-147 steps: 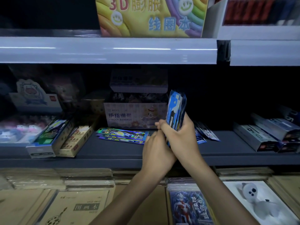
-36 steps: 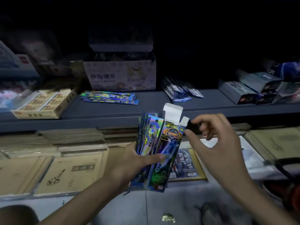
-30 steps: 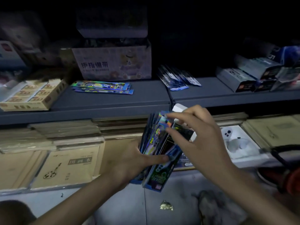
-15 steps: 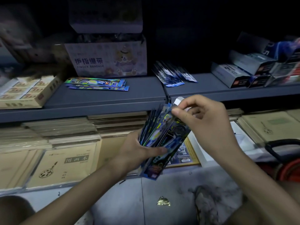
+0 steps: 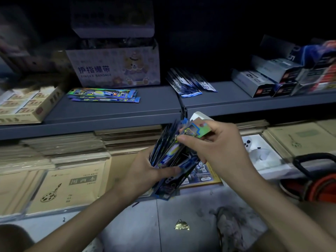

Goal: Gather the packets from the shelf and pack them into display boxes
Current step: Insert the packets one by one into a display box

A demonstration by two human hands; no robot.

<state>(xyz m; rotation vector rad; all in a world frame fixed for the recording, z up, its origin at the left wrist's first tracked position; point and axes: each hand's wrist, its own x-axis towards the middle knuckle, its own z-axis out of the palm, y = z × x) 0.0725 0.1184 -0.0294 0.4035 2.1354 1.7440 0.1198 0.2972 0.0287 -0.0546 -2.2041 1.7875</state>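
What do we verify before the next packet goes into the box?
1. Left hand grips the bundle and box: ok.
2. Box flap open: ok.
3. Right hand pinches a packet by its top: ok.
4. Only one packet pinched: cannot tell.
5. Packet lined up with the box mouth: cannot tell, fingers hide it.
6. Shelf emptied of packets: not ok, a left pile and a right pile lie there.
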